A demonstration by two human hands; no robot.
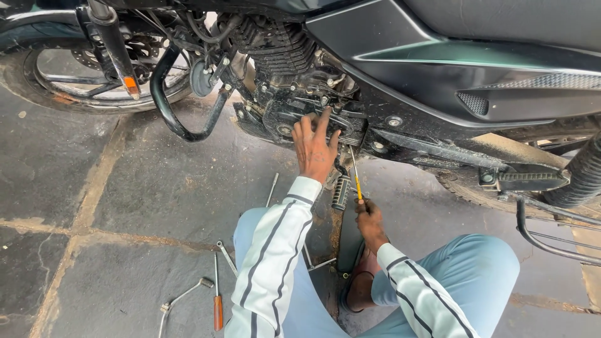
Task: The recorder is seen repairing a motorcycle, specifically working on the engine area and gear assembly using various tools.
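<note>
Head view looks down on a dark motorcycle standing on a floor of grey stone slabs, its front wheel at the upper left corner and its engine near the middle of the top edge. The engine side cover appears to be still in place on the engine, so by my reading the work on it is at an early or middle stage; whether any bolts are already out cannot be told.

The person crouches in light blue trousers and a white striped top. The left hand is spread, fingers released and pressed flat on the cover. The right hand is clenched around the yellow handle of a screwdriver, whose shaft points up to the underside of the engine, just beside the footrest.

On the slabs toward the lower left lie a second screwdriver with an orange handle, a bent socket wrench and a small spanner, close together. Joints between the slabs are rough and dirt-filled. The setting looks outdoors, lit by daylight.
</note>
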